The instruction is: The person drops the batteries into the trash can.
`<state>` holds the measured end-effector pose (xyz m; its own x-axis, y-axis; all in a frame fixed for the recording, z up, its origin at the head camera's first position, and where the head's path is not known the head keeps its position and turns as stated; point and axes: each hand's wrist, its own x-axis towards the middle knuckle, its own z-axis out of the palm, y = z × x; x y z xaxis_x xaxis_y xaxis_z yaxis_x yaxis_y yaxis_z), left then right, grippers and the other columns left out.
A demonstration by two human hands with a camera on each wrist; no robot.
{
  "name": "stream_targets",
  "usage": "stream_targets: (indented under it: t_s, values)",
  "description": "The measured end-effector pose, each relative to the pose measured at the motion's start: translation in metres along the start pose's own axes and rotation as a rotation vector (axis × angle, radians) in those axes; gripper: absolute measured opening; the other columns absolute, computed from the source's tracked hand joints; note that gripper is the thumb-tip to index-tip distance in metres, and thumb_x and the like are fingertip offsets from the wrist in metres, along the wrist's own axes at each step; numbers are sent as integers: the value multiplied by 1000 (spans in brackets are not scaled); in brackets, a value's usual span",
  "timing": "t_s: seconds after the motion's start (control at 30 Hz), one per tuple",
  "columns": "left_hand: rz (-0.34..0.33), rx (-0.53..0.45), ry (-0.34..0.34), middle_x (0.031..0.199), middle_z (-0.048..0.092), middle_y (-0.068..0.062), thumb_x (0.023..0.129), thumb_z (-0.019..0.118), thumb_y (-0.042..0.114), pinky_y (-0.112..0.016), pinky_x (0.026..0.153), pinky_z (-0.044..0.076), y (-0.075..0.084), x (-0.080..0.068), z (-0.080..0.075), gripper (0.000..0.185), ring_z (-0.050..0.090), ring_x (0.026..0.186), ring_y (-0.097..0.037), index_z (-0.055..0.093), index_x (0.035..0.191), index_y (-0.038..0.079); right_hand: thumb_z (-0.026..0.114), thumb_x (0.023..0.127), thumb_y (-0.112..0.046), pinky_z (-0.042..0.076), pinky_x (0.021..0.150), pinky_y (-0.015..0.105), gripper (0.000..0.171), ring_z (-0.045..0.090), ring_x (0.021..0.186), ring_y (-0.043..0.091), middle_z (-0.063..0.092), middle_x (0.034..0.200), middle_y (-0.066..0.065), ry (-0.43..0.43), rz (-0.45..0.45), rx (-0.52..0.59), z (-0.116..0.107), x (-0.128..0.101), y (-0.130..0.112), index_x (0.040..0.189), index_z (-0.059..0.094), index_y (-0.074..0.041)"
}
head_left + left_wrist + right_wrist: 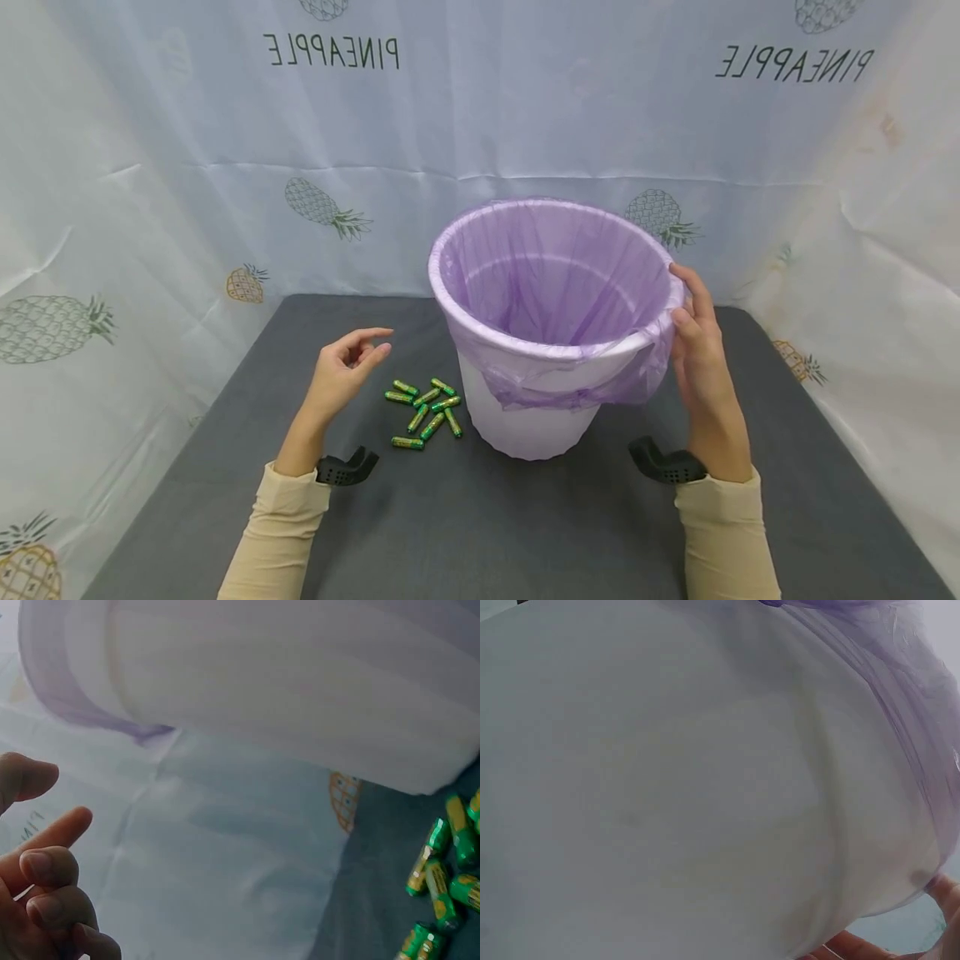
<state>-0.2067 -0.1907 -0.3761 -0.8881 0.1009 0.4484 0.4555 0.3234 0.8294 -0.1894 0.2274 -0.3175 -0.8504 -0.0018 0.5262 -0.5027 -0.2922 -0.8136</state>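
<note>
A white trash can [525,421] stands upright on the dark tabletop, lined with a thin purple trash bag [540,292]. The bag's edge is folded outward over the rim and hangs down around it. My right hand [703,350] grips the can's rim and bag on the right side; the right wrist view shows mostly the can's white wall [667,787]. To the left of the can my left hand [341,372] hovers with thumb and index finger apart, the other fingers loosely curled and holding nothing. Several green batteries [432,426] lie loose between that hand and the can.
A grey-black cloth covers the table [480,533]. Behind and at both sides hangs a white curtain [480,108] printed with pineapples and lettering. Black wrist mounts [347,467] sit on both forearms, below the hands.
</note>
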Motion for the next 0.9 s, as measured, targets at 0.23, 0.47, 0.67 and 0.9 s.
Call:
stream_targets:
  t_s: [0.23,0.47,0.67,0.9]
  values:
    - [-57,-8,-60,66,42,11,94,61,8,-26,50,30,-29,-2,-4,24,31,52,-2,65,115,-2,53,97,-22,45,88,19,44,46,110,11,43,131,3,-71,20,23,-2,15,6,139,42,-21]
    - [-151,41,-127,66,42,11,95,59,9,-24,50,31,-58,-6,-6,27,30,52,0,63,118,-5,54,97,-25,43,91,18,47,44,113,11,41,133,2,-83,23,38,-2,25,10,141,40,-19]
    - [-177,102,-189,64,39,5,94,57,4,-22,50,31,-58,-12,-7,26,28,50,1,63,115,-10,56,97,-30,35,103,15,65,29,139,15,16,159,7,-29,67,50,-2,20,11,153,24,-19]
    - [-206,118,-216,59,35,4,94,58,5,-21,51,30,-70,-16,-10,27,26,49,0,63,115,-12,56,98,-28,33,107,16,69,26,144,15,10,162,8,-17,14,97,1,14,16,155,19,-15]
